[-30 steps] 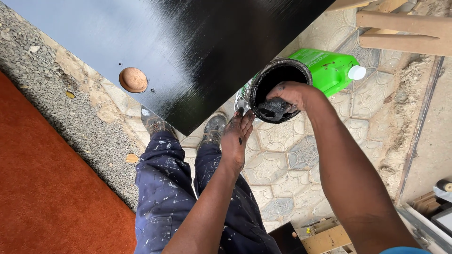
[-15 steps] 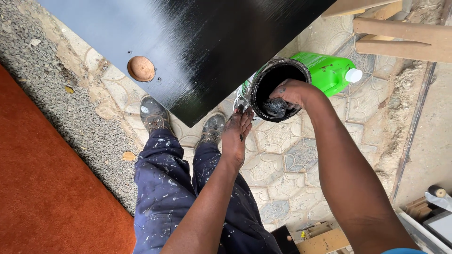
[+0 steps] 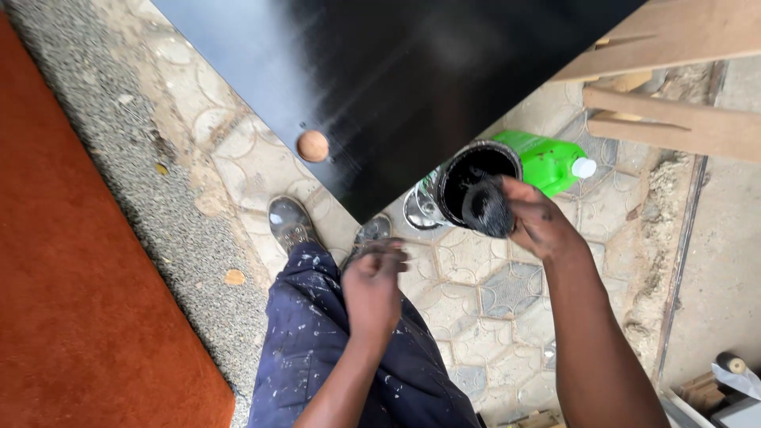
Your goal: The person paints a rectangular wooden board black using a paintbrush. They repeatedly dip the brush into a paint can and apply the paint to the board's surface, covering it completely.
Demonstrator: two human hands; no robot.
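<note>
My right hand [image 3: 539, 222] grips a dark, paint-soaked rag [image 3: 485, 208] at the rim of a black paint can [image 3: 468, 170] that stands on the paved ground. My left hand [image 3: 372, 285] hangs over my knee with fingers curled and nothing in it. A large glossy black board [image 3: 380, 79] fills the upper middle, its corner pointing down toward my shoes. A round wooden knob-like disc [image 3: 312, 146] shows at the board's left edge.
A green plastic jug [image 3: 547, 161] with a white cap lies behind the can. Bare wooden beams [image 3: 674, 119] cross the upper right. An orange-red surface [image 3: 79, 301] and a gravel strip [image 3: 158, 198] run along the left. My paint-spattered blue trousers [image 3: 317, 357] and shoes are below.
My right hand has lifted the rag from inside the can to its rim. The view has shifted, so the board and can sit lower in the picture. My left hand stays over my knee.
</note>
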